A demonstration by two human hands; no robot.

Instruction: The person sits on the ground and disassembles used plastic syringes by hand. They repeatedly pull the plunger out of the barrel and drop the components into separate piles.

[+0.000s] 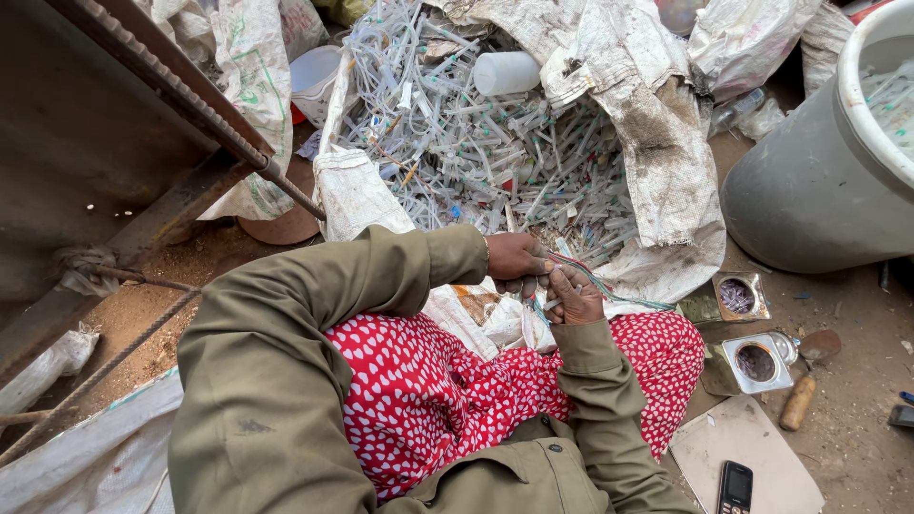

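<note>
Dirt ground [857, 381] all around me, sitting low with a big white sack [666, 190] slumped open right in front of my knees. It's packed with a tangle of clear plastic syringes [476, 143], and a white bottle [506, 72] lies on top of the pile near the far edge.

Both hands are together just over my lap, at the near lip of the sack. My left hand [514, 259] is curled shut, and my right hand [574, 295] is closed too, touching it. Between them I'm pinching a thin thing with red and green strands [595, 281] trailing off to the right over the sack's edge. Each grip is clamped on that same piece, fingers tight; I can't tell exactly what the piece is since my fingers cover most of it.

Olive jacket sleeves, red cloth with white spots [419, 390] across my lap.

Off to my right there are two square tins [743, 297] on the ground, one nearer, one further, both open at the top. A wooden handle [798, 402] lies just beside the nearer tin. A phone [734, 487] sits on a flat board [762, 447] by my right hip. Big grey tub [809, 181] stands beyond the tins, with more syringes inside. Rusty ribbed rod [190, 105] runs slanting across the upper left.
</note>
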